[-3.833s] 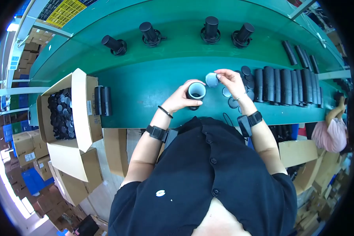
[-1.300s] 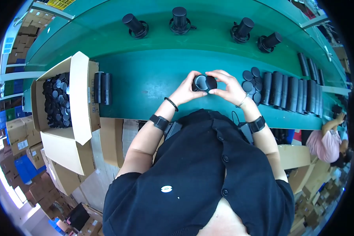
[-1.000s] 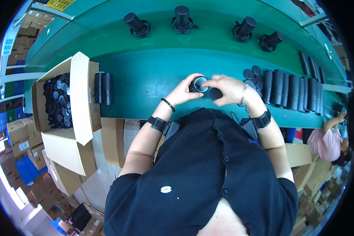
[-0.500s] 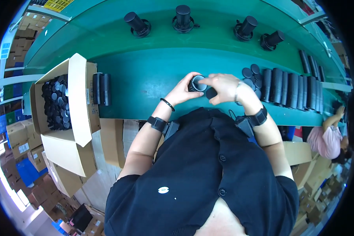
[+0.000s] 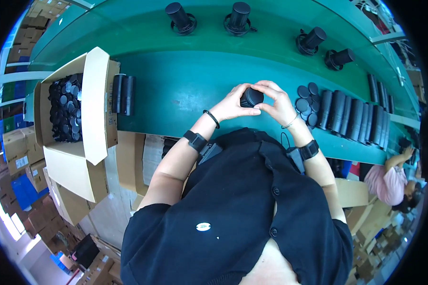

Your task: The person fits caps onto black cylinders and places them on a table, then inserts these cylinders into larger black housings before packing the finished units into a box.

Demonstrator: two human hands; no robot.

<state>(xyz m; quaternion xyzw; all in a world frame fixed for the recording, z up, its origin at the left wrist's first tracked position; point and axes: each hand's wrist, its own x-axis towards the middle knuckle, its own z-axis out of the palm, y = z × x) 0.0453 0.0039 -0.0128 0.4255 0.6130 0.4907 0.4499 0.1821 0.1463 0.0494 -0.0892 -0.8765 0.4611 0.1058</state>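
Between my hands, above the green table (image 5: 185, 97), stands a black cylinder (image 5: 252, 97) with its round end toward me. A black disc now covers that end, which looks flat and dark. My left hand (image 5: 232, 103) is wrapped round its left side. My right hand (image 5: 279, 105) grips the other side, fingertips and thumb at the rim. To the right of my right hand lies a cluster of loose black discs (image 5: 303, 105). The lower part of the cylinder is hidden by my fingers.
At the left an open cardboard box (image 5: 95, 107) holds many black discs, with a few black cylinders (image 5: 127, 95) beside it. A row of black cylinders (image 5: 336, 110) lies at the right. Black stands with cylinders (image 5: 239, 19) line the back. Another person (image 5: 387, 183) is at far right.
The cylinder's open pale end is now covered by a black disc. My right hand has moved from reaching over the opening to gripping the cylinder's side. The view has shifted slightly.
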